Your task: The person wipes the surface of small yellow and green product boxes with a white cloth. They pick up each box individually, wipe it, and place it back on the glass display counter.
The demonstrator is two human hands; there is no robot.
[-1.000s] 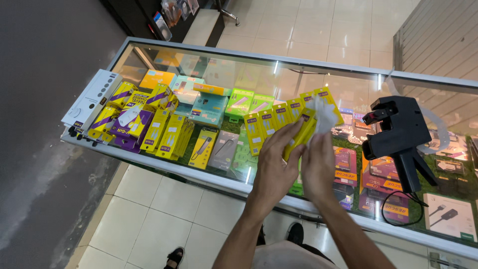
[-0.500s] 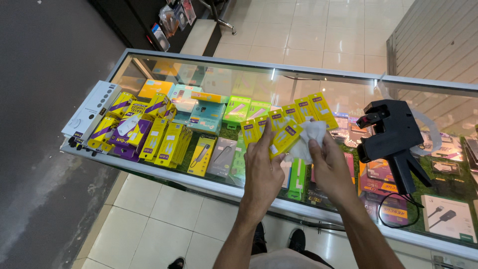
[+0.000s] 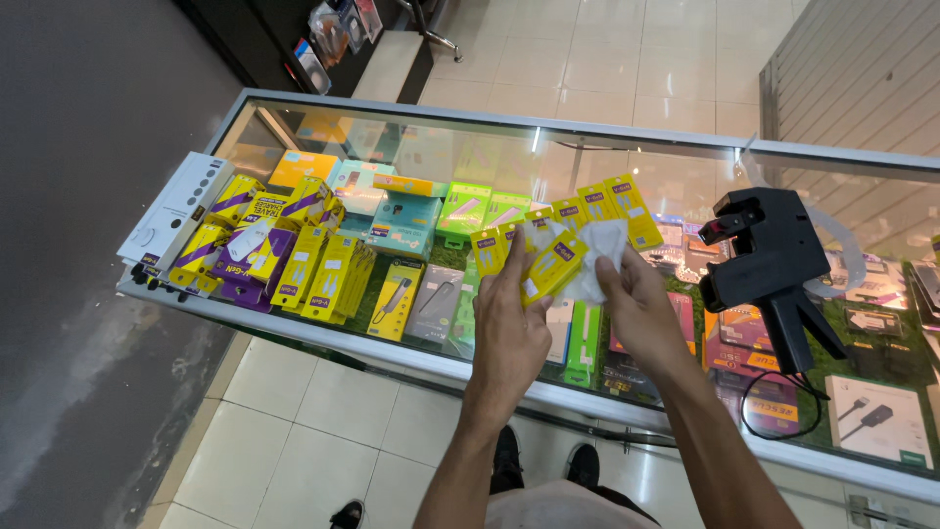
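My left hand (image 3: 511,328) holds a small yellow box (image 3: 554,264) tilted above the glass counter (image 3: 392,127). My right hand (image 3: 641,312) presses a crumpled white cloth (image 3: 599,253) against the box's right side. Just behind the held box, a row of several more yellow boxes (image 3: 597,211) stands on the glass. A black handheld price-label gun (image 3: 774,264) rests upright on the counter to the right of my right hand.
Under the glass lie many yellow, purple, teal and green packaged accessories (image 3: 323,255). A white flat box (image 3: 176,208) sits at the counter's left end. A black cord (image 3: 774,416) loops near the front edge. Tiled floor and my shoes (image 3: 509,456) are below.
Both hands have drifted slightly left and nearer with the box. The yellow box has turned in my left hand, and the cloth has shifted across it.
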